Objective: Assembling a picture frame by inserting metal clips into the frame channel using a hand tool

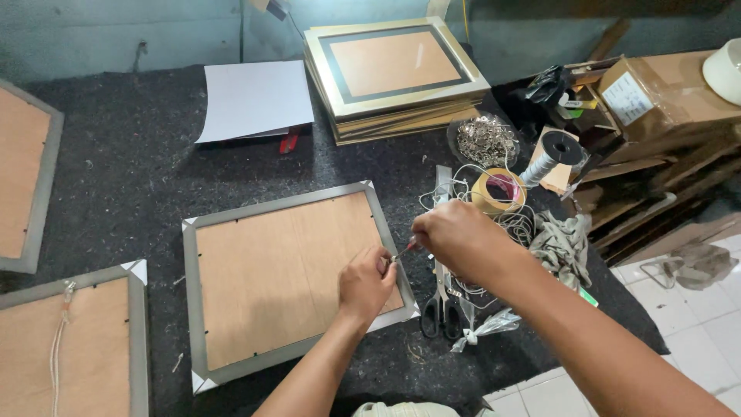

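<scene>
tool in right hand (455, 235): only a thin reddish shaft shows past the fingers; its kind is too small to tell
left hand (364, 284): fingertips cover what they pinch on the frame (289, 278)
scissors (440, 309): upper blades hidden under the right forearm
left frames (27, 177): cut off by the picture's edge
white object, top right (725, 69): cut off
heap in bowl (485, 140): small metal pieces, too fine to tell

Dark felt table (131, 166), face-down frames (285, 278), scissors (440, 309), white sheet (255, 99)

Both hands (367, 282) and forearms are bare, without sleeves.
</scene>
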